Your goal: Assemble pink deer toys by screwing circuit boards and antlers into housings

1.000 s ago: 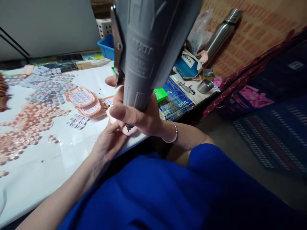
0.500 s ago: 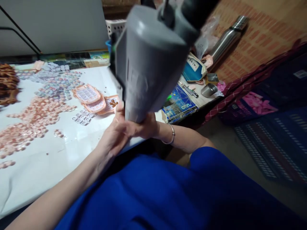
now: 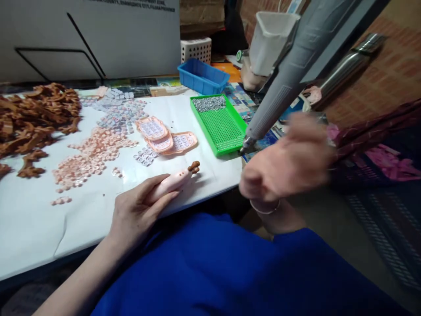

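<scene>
My left hand (image 3: 133,208) is closed around a pale pink plastic part (image 3: 171,186) at the table's front edge. A small brown knobbed piece (image 3: 194,167) sticks out of that part's far end. To the right, my right hand (image 3: 286,160) is smeared by motion, so its fingers cannot be made out. Close by it hangs a grey electric screwdriver (image 3: 279,94), tilted, its tip (image 3: 247,144) near the corner of a green perforated tray (image 3: 219,151). Small silver screws (image 3: 208,104) lie at that tray's far end.
Brown plastic parts (image 3: 36,114) are heaped at the left, beside small pink pieces (image 3: 87,160) and printed pieces (image 3: 120,112). Pink-rimmed plates (image 3: 179,143) overlap mid-table. Behind stand a blue bin (image 3: 200,79) and a white container (image 3: 271,41). A steel flask (image 3: 348,66) is at right.
Both hands were together under the screwdriver. Now they are apart: the left lower left with the pink part, the right away to the right. The screwdriver has swung up and right, uncovering the green tray.
</scene>
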`<state>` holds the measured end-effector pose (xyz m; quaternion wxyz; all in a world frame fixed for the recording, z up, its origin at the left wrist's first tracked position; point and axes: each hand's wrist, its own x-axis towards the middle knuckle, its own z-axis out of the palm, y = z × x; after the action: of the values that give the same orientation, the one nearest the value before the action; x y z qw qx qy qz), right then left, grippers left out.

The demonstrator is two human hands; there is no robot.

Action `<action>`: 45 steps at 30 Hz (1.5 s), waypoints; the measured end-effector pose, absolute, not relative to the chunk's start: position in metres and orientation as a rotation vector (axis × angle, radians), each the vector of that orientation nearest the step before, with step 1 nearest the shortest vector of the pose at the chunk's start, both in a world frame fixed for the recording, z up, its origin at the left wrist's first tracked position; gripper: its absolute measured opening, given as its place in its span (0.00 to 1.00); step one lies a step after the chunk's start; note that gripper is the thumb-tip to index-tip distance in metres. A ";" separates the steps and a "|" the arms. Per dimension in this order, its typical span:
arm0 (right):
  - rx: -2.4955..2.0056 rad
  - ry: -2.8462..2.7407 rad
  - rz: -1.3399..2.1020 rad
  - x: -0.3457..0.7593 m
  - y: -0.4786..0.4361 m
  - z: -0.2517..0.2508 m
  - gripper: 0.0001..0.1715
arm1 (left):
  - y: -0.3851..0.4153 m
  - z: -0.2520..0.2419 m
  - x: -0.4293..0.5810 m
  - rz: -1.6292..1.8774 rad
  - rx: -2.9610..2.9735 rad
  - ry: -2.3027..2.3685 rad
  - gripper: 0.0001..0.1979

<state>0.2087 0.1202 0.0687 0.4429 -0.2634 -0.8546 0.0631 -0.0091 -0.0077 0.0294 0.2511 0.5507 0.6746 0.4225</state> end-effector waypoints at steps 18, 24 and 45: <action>-0.363 -2.393 0.284 0.152 0.098 0.043 0.23 | -0.010 0.042 -0.014 1.272 1.186 1.634 0.15; -0.147 -2.195 0.305 0.151 0.105 0.057 0.21 | -0.012 0.071 -0.030 1.199 0.040 1.349 0.12; 0.116 -2.420 0.249 0.110 0.094 0.021 0.15 | -0.190 0.056 -0.134 0.953 0.385 1.749 0.17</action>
<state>0.1101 0.0939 0.0213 0.3460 0.0446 -0.9323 0.0959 -0.1342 -0.1902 0.0559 0.5280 0.1613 0.7322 0.3989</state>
